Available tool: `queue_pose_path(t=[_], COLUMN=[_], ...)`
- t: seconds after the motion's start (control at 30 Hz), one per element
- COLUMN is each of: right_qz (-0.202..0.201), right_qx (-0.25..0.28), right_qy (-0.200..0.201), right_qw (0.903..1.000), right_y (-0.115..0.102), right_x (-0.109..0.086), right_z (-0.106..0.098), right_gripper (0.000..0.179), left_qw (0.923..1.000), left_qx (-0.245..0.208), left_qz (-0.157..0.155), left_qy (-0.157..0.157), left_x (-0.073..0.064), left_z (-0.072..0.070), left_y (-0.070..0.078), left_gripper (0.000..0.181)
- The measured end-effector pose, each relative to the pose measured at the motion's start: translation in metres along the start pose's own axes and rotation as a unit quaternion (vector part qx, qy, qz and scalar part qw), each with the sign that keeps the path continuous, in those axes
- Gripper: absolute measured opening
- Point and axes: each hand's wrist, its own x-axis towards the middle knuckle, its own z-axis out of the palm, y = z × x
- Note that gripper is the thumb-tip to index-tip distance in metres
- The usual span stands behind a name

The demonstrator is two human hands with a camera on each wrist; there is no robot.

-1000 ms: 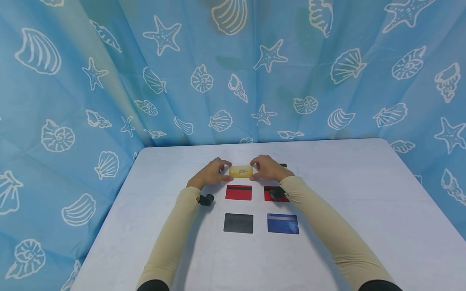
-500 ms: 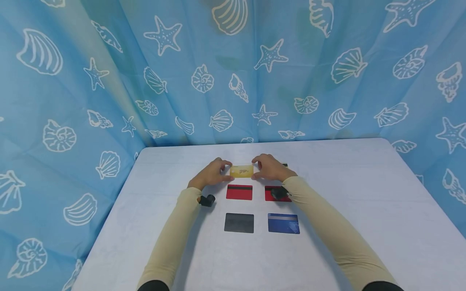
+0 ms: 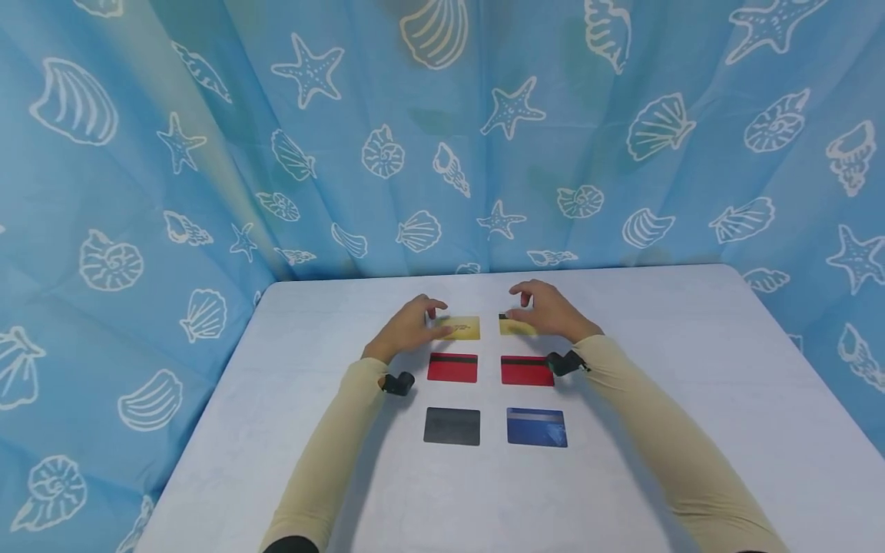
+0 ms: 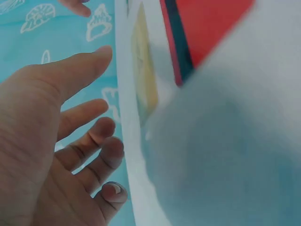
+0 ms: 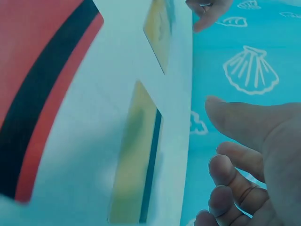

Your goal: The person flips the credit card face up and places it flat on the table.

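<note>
My left hand (image 3: 408,329) open, fingers relaxed, hovering at left edge of left gold card (image 3: 462,328), holding nothing. My right hand (image 3: 549,311) open too, fingers loosely bent over right gold card (image 3: 515,327); contact cannot tell. Both gold cards flat on white table (image 3: 691,384), far row, side by side, apart. Below: 2 red cards (image 3: 452,368), then grey card (image 3: 452,426) and blue card (image 3: 537,427).

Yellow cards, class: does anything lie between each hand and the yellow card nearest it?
Nothing visible does. The left hand is beside the left yellow card; the right hand hovers at the right yellow card.
</note>
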Motion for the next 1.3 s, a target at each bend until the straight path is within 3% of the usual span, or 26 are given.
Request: queue_pose_path(t=[0.2,0.53,0.9,1.3], right_qz=[0.012,0.032,0.036,0.023], right_qx=[-0.003,-0.007,-0.022,-0.03], right_qy=[0.009,0.0,-0.016,-0.043], right_qw=[0.9999,0.9994,0.999,0.9983], right_y=[0.01,0.032,0.042,0.049], right_x=[-0.006,-0.02,-0.019,-0.019], right_z=[-0.01,-0.012,-0.02,-0.016], right_gripper=[0.055,0.057,0.063,0.061], left_qw=[0.9997,0.9998,0.9994,0.9977], left_qx=[-0.003,0.014,0.031,0.057], left_qz=[0.022,0.01,0.006,-0.002], left_qy=[0.008,-0.008,-0.015,-0.037], left_x=[0.008,0.016,0.024,0.034], left_z=[0.006,0.025,0.026,0.035], left_y=[0.016,0.037,0.053,0.066], left_gripper=[0.055,0.059,0.061,0.064])
